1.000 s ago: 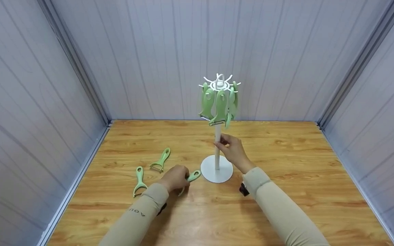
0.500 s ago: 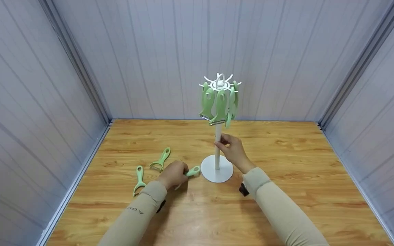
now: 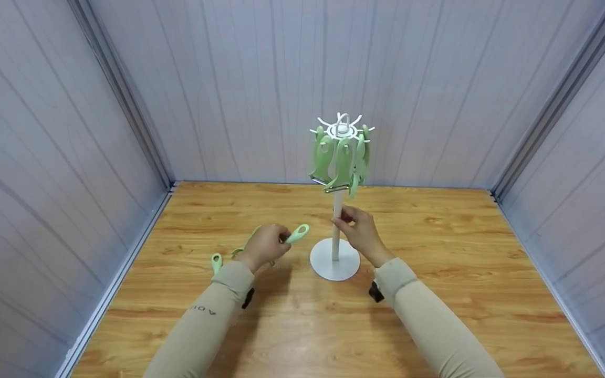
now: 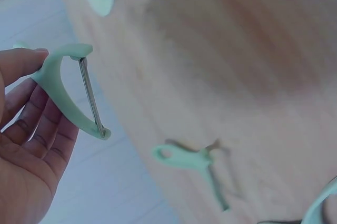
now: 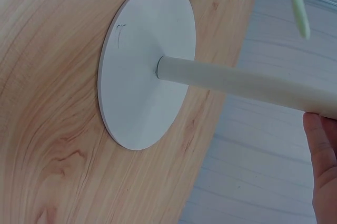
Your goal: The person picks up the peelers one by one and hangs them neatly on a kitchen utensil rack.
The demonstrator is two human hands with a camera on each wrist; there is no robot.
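My left hand [image 3: 267,244] grips a light green Y-shaped peeler [image 4: 58,90] where its handle meets the fork. In the head view the looped handle end [image 3: 298,233] points right towards the stand, above the tabletop. The peeler's metal blade [image 4: 90,95] faces away from the palm in the left wrist view. My right hand [image 3: 360,231] pinches the white pole [image 3: 337,244] of an upright hanging stand between thumb and fingers. Several green peelers [image 3: 343,165] hang from hooks round the stand's top ring [image 3: 342,131].
The stand's round white base [image 5: 137,92] rests on the wooden table [image 3: 428,252]. Left of it lie two more green peelers: one [image 3: 217,262] is partly behind the left sleeve, the other [image 3: 238,252] mostly behind the left hand. Pale panelled walls [image 3: 239,105] enclose the table's back and sides.
My left hand has lifted the peeler off the table and moved it away from me, now level with the lower pole. My right hand stays on the pole.
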